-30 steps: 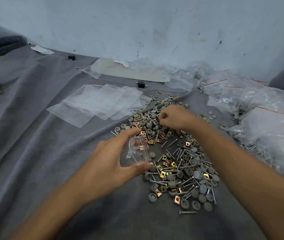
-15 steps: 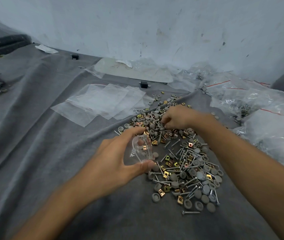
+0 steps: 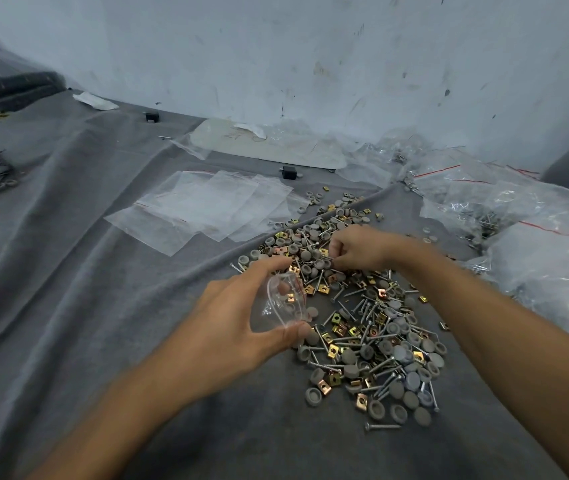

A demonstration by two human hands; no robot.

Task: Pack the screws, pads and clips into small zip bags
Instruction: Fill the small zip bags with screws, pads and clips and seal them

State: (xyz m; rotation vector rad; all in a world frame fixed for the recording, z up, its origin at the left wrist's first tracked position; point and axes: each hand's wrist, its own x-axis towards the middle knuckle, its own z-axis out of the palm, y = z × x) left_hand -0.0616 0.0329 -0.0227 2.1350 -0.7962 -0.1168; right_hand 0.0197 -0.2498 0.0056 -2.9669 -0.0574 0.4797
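The left hand (image 3: 238, 327) grips a small zip bag (image 3: 285, 299) between thumb and fingers, mouth held open just above the pile (image 3: 373, 341) of screws, grey pads and brass clips. The right hand (image 3: 359, 249) curls its fingertips into the pile's far side; whether it holds anything is blurred. Empty bags (image 3: 207, 209) lie flat to the left on the grey cloth (image 3: 68, 289), filled bags (image 3: 536, 230) to the right. Faint writing on the white sheet (image 3: 276, 148) by the wall is unreadable.

Right hand (image 3: 359, 247) shifted slightly toward 6 o'clock over the far end of the pile (image 3: 373, 327). Its curled fingertips ended nearer the left hand (image 3: 238, 323), which held the open zip bag (image 3: 285, 299). Gap between the hands narrowed. Right wrist was blurred. Whether it pinched a part: not discernible.
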